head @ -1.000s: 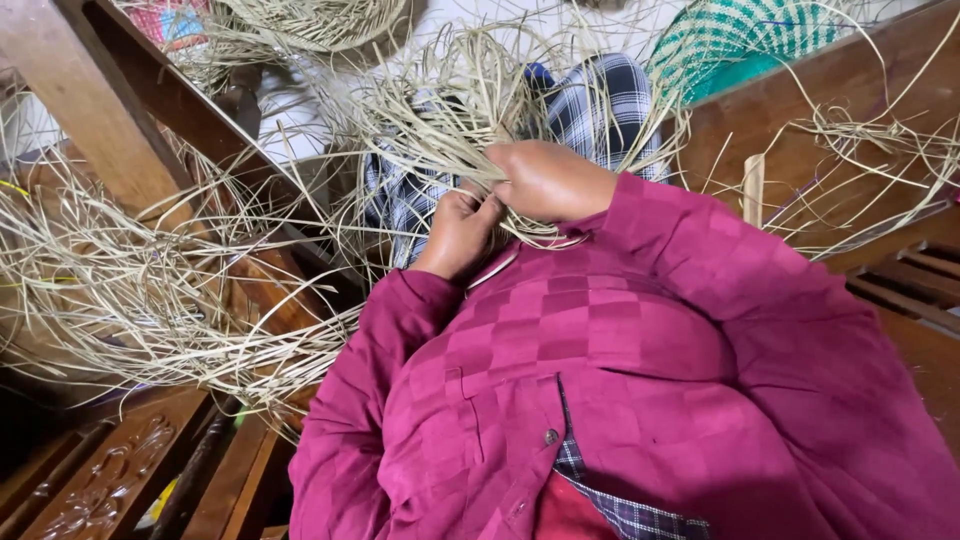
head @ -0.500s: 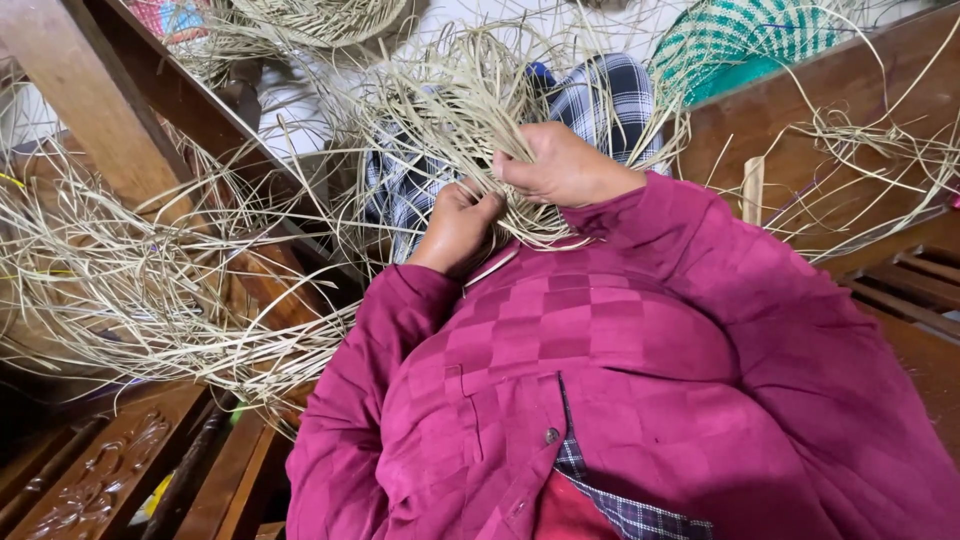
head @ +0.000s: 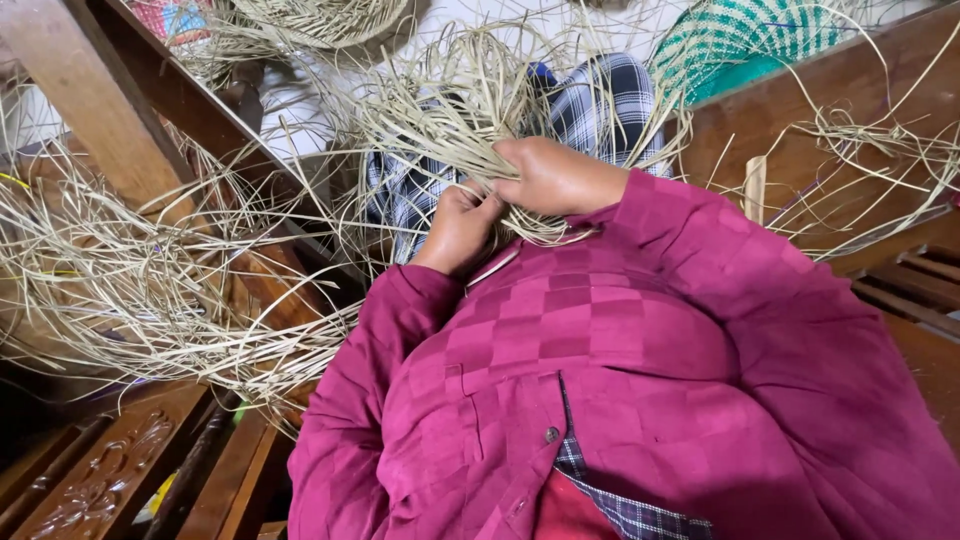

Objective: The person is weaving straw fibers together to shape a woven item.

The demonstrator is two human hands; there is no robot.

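My left hand [head: 458, 226] is curled closed, pinching pale dried grass strands [head: 470, 110] just above my lap. My right hand [head: 556, 177] lies touching it, fingers folded tight over the same bundle. The strands fan upward across the checked cloth [head: 600, 100] on my knees. More loose strands [head: 130, 290] are heaped over the wooden frame [head: 90, 100] on my left.

Left hand [head: 457, 228] curling into loose fist, fingers [head: 470, 195] pinching inward, knuckles facing up. Right hand [head: 555, 178] lying just beside and above it, palm down, fingers closing toward left fingertips. Both wrists bending, magenta sleeves covering forearms, elbows tucking close to torso.
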